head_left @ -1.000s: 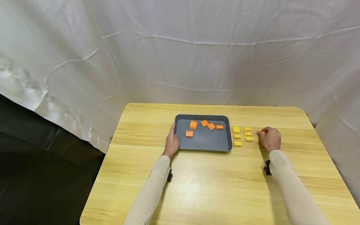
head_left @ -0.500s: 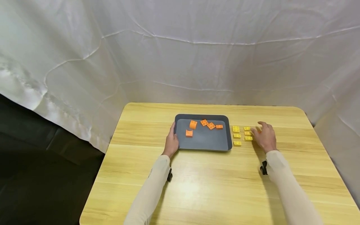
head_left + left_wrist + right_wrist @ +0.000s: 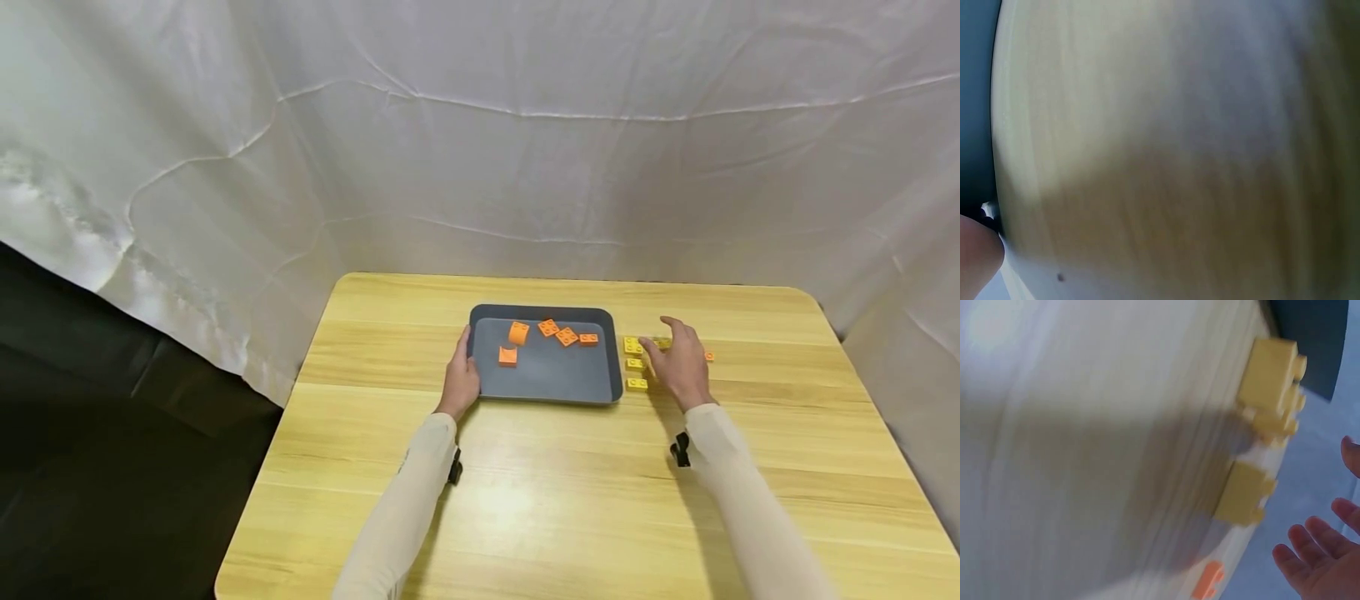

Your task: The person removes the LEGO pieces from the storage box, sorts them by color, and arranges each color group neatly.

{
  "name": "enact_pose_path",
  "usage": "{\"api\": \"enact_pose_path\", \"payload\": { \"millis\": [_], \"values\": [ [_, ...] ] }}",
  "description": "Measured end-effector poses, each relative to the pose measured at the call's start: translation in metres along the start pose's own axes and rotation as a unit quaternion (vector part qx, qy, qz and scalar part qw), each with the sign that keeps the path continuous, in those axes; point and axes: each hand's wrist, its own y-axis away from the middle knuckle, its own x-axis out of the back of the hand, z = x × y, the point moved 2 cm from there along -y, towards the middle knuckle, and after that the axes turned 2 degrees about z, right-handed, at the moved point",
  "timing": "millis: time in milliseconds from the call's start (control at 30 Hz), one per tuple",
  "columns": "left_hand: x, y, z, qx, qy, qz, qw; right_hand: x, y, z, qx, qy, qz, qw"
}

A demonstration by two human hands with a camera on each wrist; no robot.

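Note:
My left hand (image 3: 459, 382) holds the left rim of a dark grey tray (image 3: 555, 385), its thumb at the rim. In the left wrist view only a fingertip (image 3: 979, 253) shows by the tray wall (image 3: 975, 106). Inside the tray lie several orange bricks, among them an arched one (image 3: 518, 333) and square ones (image 3: 567, 337). With thumb and fingers spread, my right hand (image 3: 681, 367) hovers over the small yellow bricks (image 3: 636, 364) right of the tray and hides some of them. A small orange brick (image 3: 708, 357) lies just past it, also low in the right wrist view.
A light wooden table (image 3: 555, 500) carries everything. White cloth (image 3: 525, 167) hangs behind it and on both sides. Something black (image 3: 112, 467) fills the area left of the table.
My right hand has left the orange brick on the right, uncovering it, and moved left over the yellow bricks, its fingers spreading. The left hand and the tray have stayed in place.

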Motion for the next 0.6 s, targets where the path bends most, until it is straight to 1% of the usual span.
{"api": "enact_pose_path", "payload": {
  "millis": [167,367,500,600],
  "values": [
    [0.0,-0.001,-0.001,0.001,0.003,0.0,1.0,-0.009,0.001,-0.021,0.017,-0.016,0.016,1.0],
    [-0.001,-0.001,-0.002,0.002,0.003,0.001,1.0,-0.025,0.004,-0.042,0.026,-0.039,0.013,0.999],
    [-0.001,-0.002,-0.003,0.001,0.003,0.001,1.0,-0.036,0.006,-0.054,0.038,-0.044,0.017,0.998],
    [-0.002,-0.001,-0.003,0.003,0.003,0.001,1.0,-0.044,0.007,-0.062,0.044,-0.039,0.021,0.998]
  ]
}}
